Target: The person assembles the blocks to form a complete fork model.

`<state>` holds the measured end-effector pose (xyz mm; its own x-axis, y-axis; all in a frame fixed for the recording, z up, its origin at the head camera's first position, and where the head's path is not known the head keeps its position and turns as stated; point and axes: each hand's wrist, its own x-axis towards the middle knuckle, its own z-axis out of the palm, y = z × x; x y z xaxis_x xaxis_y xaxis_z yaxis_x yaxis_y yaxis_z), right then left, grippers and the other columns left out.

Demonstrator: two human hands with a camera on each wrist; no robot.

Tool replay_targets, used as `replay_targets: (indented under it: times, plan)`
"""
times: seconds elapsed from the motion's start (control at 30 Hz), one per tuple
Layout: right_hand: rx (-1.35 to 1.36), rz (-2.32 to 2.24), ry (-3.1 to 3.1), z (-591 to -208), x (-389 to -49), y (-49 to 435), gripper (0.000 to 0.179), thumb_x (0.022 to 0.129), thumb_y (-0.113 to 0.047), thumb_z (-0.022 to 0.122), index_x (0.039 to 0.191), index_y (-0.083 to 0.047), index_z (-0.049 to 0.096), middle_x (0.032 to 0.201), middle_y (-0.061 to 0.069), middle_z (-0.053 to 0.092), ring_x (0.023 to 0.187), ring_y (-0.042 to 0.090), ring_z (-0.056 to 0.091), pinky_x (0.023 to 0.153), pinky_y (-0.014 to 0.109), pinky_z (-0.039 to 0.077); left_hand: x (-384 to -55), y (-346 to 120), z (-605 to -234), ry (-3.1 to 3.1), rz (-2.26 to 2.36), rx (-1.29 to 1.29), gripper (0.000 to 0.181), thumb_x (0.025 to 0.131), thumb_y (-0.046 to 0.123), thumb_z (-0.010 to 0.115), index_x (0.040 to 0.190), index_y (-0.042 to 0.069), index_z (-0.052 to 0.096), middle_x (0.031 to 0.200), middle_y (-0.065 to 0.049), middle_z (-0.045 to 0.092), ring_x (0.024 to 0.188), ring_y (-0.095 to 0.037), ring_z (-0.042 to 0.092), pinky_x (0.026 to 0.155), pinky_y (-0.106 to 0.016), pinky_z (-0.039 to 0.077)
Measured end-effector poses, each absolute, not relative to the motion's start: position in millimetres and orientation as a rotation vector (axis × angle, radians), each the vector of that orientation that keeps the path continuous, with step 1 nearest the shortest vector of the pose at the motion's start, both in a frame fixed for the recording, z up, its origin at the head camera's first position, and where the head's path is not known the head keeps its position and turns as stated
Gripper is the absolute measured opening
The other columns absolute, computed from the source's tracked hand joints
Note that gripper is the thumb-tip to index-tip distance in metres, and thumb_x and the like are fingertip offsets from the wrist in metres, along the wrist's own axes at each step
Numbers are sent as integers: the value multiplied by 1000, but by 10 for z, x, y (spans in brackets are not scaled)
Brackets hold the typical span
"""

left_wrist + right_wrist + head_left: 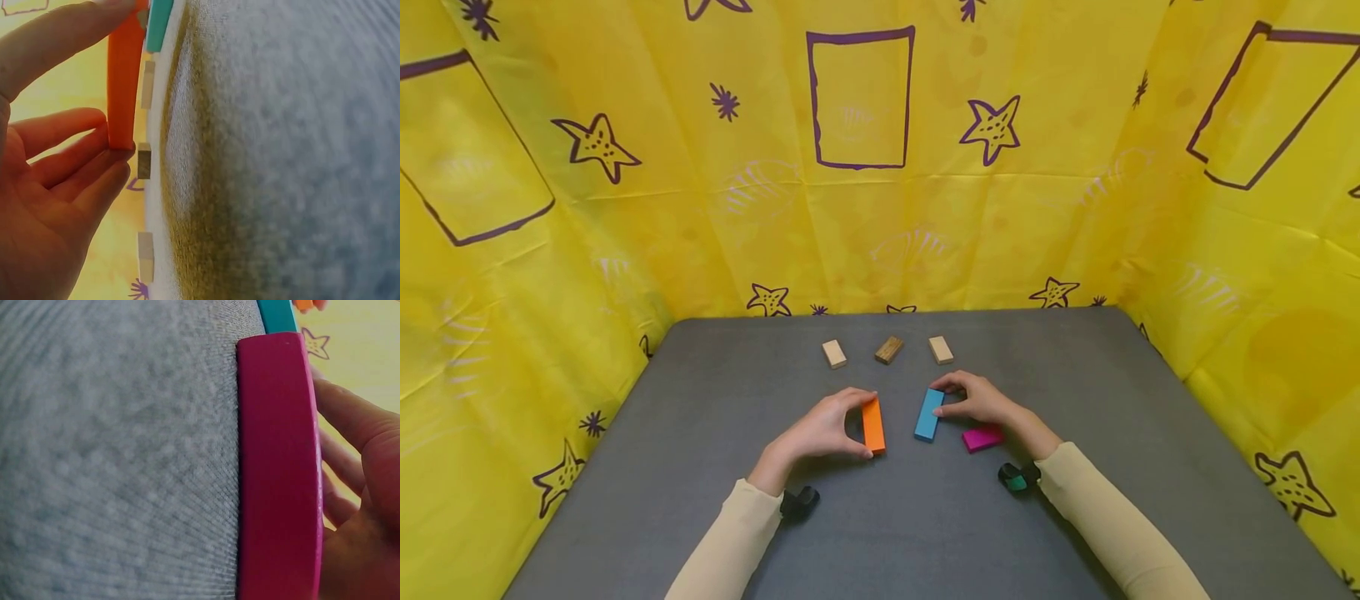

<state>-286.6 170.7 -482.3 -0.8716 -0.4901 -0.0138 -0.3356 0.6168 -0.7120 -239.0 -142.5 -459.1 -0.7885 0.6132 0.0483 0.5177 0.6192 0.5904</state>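
At the middle of a gray tabletop, whose surface shows a fine, woven-looking texture, an orange block and a blue block stand a little apart, each a slender, smooth bar with flat faces and straight edges. A person's left hand spans the orange block in a wide, C-shaped grip, thumb at the near end and fingertips at the far end; whether the block touches the surface is hard to tell. The right hand, more narrowly curved, holds the blue block, its thumb against the long right side and its fingers at the far end.

Just below the right hand and wrist lies a magenta block, glossy along one edge and well clear of the orange one. Farther back, three smaller wooden blocks form a loose row: a pale left block, a darker, streaky-grained brown block and a pale right block.

Cream sleeves cover both forearms, with black devices at the wrists. Around the table hangs a creased yellow cloth, printed with purple-outlined starfish and frames.
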Motion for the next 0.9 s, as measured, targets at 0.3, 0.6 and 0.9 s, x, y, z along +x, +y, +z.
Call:
replay_targets:
  times: [0.3, 0.6, 0.9]
  plan:
    - [-646, -1053, 2649, -4806, -2872, 1696, 48, 79, -36, 76, 121, -17, 63, 120, 5, 60, 107, 21, 54, 98, 44, 45, -2387, -1342, -4591, 2670, 853, 971, 89, 69, 39, 84, 141, 8, 44, 139, -3, 49, 125, -19, 47, 107, -40, 38]
    - [-647, -1055, 2646, -4795, -2861, 1687, 46, 80, -36, 76, 120, -17, 63, 120, 5, 60, 107, 22, 54, 98, 44, 45, -2370, -1311, -4611, 2638, 864, 988, 87, 70, 40, 82, 141, 8, 44, 141, -5, 48, 125, -21, 47, 106, -43, 39]
    - [-654, -1073, 2632, -4796, -2862, 1698, 46, 80, -34, 76, 120, -16, 63, 119, 5, 60, 108, 22, 54, 98, 44, 45, -2390, -1280, -4624, 2623, 838, 999, 86, 71, 41, 82, 142, 10, 44, 141, -4, 48, 126, -20, 46, 107, -42, 38]
